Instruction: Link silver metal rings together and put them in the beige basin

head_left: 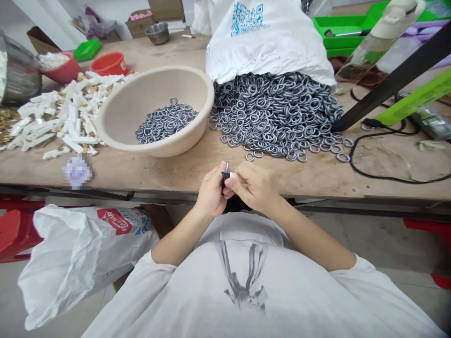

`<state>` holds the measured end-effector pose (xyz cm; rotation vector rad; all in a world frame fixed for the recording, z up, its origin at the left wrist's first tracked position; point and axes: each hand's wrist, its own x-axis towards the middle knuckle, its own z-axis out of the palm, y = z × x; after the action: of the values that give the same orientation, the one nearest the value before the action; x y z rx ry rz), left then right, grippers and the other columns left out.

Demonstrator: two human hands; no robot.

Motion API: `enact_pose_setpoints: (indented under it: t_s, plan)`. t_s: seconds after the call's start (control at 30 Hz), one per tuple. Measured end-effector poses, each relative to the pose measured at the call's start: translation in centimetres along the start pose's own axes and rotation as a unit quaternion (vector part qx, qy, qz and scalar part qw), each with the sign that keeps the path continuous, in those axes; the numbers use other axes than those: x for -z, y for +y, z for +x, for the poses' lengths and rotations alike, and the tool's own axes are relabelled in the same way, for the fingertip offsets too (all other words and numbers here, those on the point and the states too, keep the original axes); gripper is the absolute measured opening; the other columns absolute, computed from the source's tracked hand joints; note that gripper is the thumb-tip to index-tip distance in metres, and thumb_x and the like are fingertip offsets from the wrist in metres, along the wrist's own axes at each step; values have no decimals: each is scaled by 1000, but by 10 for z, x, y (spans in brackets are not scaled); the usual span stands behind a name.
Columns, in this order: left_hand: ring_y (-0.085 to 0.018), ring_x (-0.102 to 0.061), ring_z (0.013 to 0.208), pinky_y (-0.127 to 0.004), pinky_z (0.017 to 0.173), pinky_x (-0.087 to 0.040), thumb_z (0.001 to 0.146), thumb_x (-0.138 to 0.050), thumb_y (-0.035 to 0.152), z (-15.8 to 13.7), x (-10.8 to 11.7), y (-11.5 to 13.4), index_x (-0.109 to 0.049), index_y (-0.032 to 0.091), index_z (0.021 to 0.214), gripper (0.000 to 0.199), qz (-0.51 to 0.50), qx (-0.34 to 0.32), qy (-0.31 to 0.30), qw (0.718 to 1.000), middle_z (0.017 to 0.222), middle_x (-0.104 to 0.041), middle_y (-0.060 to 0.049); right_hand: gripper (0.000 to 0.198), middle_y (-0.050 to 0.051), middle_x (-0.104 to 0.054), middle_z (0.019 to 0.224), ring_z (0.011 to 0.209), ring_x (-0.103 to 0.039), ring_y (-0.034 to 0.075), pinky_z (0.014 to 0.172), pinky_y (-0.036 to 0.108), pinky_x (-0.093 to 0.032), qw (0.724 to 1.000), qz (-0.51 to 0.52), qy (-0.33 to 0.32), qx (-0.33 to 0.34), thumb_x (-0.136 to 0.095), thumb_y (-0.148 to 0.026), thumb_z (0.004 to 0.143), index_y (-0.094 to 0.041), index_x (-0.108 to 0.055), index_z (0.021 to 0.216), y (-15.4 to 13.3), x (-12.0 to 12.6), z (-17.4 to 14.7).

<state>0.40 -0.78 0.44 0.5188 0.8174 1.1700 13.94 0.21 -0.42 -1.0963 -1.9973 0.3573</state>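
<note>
Two hands meet close together just in front of the table edge (176, 185). The left hand (210, 192) is curled and pinches a small metal ring (227, 165) that sticks up above its fingertips. The right hand (254, 185) is curled too and grips a small piece (230, 176) that looks white with a dark end. The two hands touch each other around these little things. How the ring and the small piece fit together is too tiny to tell.

Many more metal rings lie in a big pile (278, 112) on the table, beyond the hands and a bit to the right. The pile spills out of a white bag (268, 42) with a blue square code on it. A beige bowl (120, 112) stands just left of the pile, and it has a smaller heap of rings (165, 122) inside.

Lots of white bits (66, 117) lie spread on the table to the left of the bowl. Behind them stand a red bowl (65, 72) and an orange bowl (110, 63). A black cable (380, 176) curls on the right side of the table. A green tray (338, 30) sits at the far right. Another white bag (77, 258) sits low on the floor at the left, beside a red stool (14, 232).
</note>
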Motion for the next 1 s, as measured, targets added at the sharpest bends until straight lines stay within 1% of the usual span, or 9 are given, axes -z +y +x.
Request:
enact_pose_setpoints:
  t_s: [0.2, 0.33, 0.43, 0.57, 0.63, 0.7, 0.8, 0.9, 1.0]
  plan:
    - [-3, -31, 37, -15, 36, -21, 75, -81, 48, -1, -4, 0, -43, 18, 64, 49, -15, -1, 17, 1000, 46, -37, 9, 53, 1, -53, 65, 61, -43, 14, 59, 30, -26, 999, -40, 0, 25, -38, -60, 101, -20, -51, 68, -2, -1, -1]
    - [-3, -30, 37, -15, 36, -22, 75, -81, 47, 0, -2, 1, -43, 18, 65, 49, -8, -7, 12, 1000, 47, -38, 9, 51, -1, -48, 62, 57, -40, 12, 58, 29, -26, 1000, 4, -15, 16, -42, -55, 101, -20, -45, 64, -5, -2, -1]
    - [-3, -29, 38, -15, 37, -22, 74, -82, 48, -1, 0, -1, -44, 18, 65, 50, 3, -14, -7, 1000, 48, -39, 9, 49, -3, -47, 60, 56, -42, 11, 57, 27, -26, 998, 48, -25, -34, -44, -54, 99, -20, -44, 64, 3, 0, 3]
    - [-2, -29, 39, -15, 38, -22, 77, -78, 53, -6, 3, -7, -44, 17, 61, 52, 40, 2, -65, 997, 50, -38, 7, 50, -4, -44, 55, 56, -42, 12, 57, 28, -27, 981, 51, 55, -180, -44, -60, 98, -21, -51, 67, 27, 5, 11]
    - [-2, -30, 39, -16, 38, -24, 77, -78, 53, -5, 4, -9, -45, 16, 61, 52, 47, 8, -65, 997, 51, -39, 7, 49, -3, -48, 58, 58, -45, 13, 59, 27, -30, 978, 62, 53, -193, -45, -61, 97, -21, -55, 71, 35, 6, 13]
    - [-2, -32, 40, -15, 38, -25, 74, -80, 53, -2, 6, -10, -49, 15, 63, 50, 46, 8, -43, 998, 53, -44, 6, 44, -2, -58, 68, 63, -51, 14, 62, 27, -34, 982, 73, 11, -173, -50, -60, 95, -20, -62, 84, 38, 5, 15]
    - [-2, -39, 43, -15, 39, -29, 72, -83, 50, 6, 11, -8, -59, 13, 71, 44, 46, -1, -18, 999, 61, -55, 3, 39, 3, -68, 88, 76, -60, 18, 67, 28, -38, 980, -28, -53, -191, -64, -55, 89, -19, -67, 103, 44, 4, 21]
    - [-2, -44, 45, -15, 40, -33, 69, -86, 40, 12, 19, -4, -68, 12, 82, 36, 41, -10, 2, 999, 70, -64, 0, 30, 10, -70, 106, 90, -65, 26, 69, 31, -39, 941, -211, -130, -230, -66, -46, 90, -19, -70, 102, 53, 6, 30]
    - [-3, -50, 47, -14, 41, -36, 70, -83, 27, 16, 25, 1, -72, 13, 96, 32, 36, -5, 26, 999, 72, -67, -1, 28, 12, -69, 110, 94, -67, 29, 69, 34, -41, 910, -289, -189, -231, -60, -43, 95, -19, -72, 103, 59, 6, 36]
